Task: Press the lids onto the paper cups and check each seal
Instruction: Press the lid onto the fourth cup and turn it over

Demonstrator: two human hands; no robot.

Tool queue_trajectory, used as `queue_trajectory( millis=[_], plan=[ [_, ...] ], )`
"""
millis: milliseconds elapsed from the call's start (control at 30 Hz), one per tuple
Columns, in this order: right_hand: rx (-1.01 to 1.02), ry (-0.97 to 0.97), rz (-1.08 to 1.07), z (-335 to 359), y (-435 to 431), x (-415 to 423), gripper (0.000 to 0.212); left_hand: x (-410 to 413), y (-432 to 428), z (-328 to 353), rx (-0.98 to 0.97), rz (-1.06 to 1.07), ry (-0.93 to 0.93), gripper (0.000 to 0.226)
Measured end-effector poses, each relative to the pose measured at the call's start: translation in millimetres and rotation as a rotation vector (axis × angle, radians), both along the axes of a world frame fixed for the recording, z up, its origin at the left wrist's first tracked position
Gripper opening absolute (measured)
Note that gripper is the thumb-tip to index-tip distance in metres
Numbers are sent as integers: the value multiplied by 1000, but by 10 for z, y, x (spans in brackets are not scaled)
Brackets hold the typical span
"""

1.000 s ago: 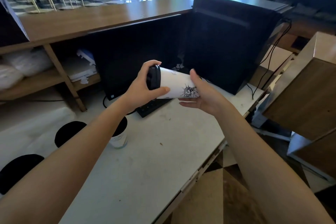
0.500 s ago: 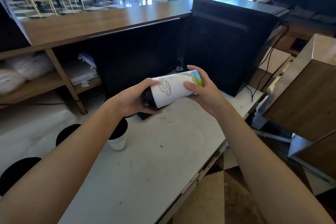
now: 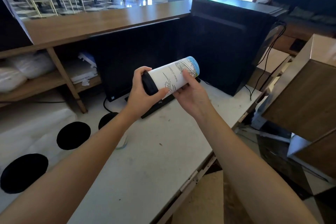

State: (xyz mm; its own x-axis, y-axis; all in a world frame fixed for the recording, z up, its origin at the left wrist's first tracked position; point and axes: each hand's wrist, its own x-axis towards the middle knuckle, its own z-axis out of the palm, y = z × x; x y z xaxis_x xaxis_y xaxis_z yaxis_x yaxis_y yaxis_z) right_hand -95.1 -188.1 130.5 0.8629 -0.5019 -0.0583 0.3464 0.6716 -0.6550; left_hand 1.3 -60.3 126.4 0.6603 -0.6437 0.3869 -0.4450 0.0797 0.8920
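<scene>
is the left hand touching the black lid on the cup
Touching: the head view shows the left hand wrapped around the black lid of the sideways paper cup.

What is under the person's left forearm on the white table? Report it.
A paper cup stands there, mostly covered by the left forearm; only its lower white wall and a dark edge of its lid show. Whether that lid is fully sealed cannot be seen.

Single head view, angled down, close over table
</scene>
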Motion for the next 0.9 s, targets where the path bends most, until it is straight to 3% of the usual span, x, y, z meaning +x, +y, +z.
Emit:
queue_trajectory(
  millis=[100, 267, 467, 633, 900],
  plan=[
    [-48, 9, -11, 48, -61, 17, 32, 41, 2, -5, 63, -12, 1, 62],
    [-284, 103, -39, 144, -174, 107, 43, 207, -84, 48, 298, 36, -196, 73],
    [-586, 253, -125, 196, -243, 333, 62, 325, -265, 180, 405, -20, -107, 67],
    [-820, 337, -152, 230, -338, 522, 62, 565, -473, 107, 467, -3, -22, 75],
    [-989, 429, -108, 102, -484, 742, 66, 750, -652, -164, 480, 33, 15, 74]
  ],
)
